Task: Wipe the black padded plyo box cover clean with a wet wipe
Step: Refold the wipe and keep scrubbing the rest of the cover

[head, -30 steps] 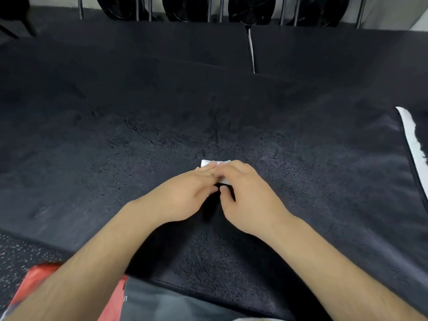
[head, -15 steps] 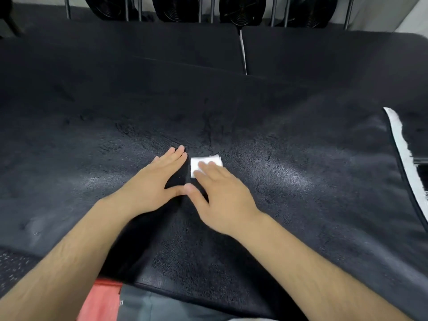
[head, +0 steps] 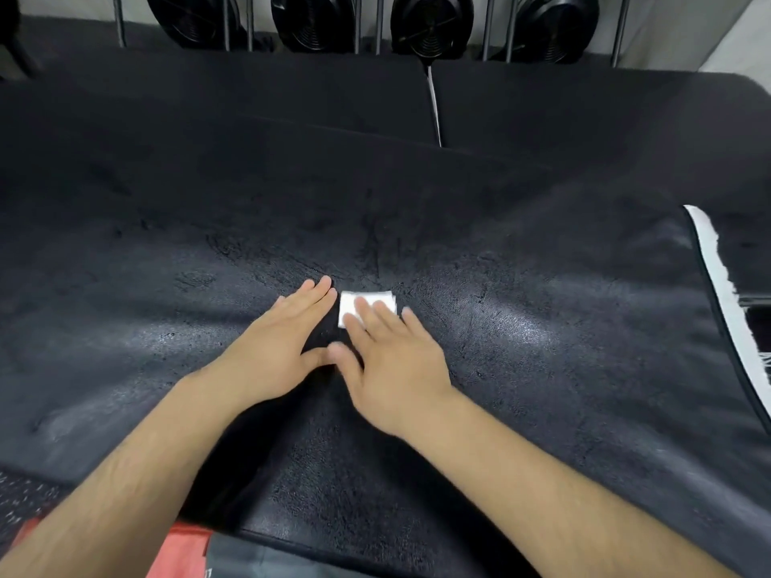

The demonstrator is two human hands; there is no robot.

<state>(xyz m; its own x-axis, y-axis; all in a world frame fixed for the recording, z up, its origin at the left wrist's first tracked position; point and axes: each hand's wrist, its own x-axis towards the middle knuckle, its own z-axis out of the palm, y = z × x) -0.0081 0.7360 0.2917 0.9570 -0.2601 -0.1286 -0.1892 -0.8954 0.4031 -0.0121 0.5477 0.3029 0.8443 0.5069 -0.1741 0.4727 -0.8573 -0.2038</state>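
The black padded plyo box cover (head: 542,327) fills most of the head view, its worn surface shining under the light. A small folded white wet wipe (head: 348,304) lies on it near the middle. My right hand (head: 388,360) lies flat with straight fingers pressing on the wipe's near half. My left hand (head: 275,348) rests flat on the cover just left of the wipe, fingers straight, holding nothing. The two thumbs nearly meet below the wipe.
A white strip (head: 726,294) runs along the cover's right edge. More black pads (head: 584,118) lie beyond, with a seam (head: 434,106) between them. Black weight plates (head: 429,22) stand on a rack at the back. A red and grey object (head: 187,556) shows at the bottom left edge.
A second ago both hands pinched the wipe together. They have since spread flat: the left moved off to the left, the right now presses the wipe onto the cover.
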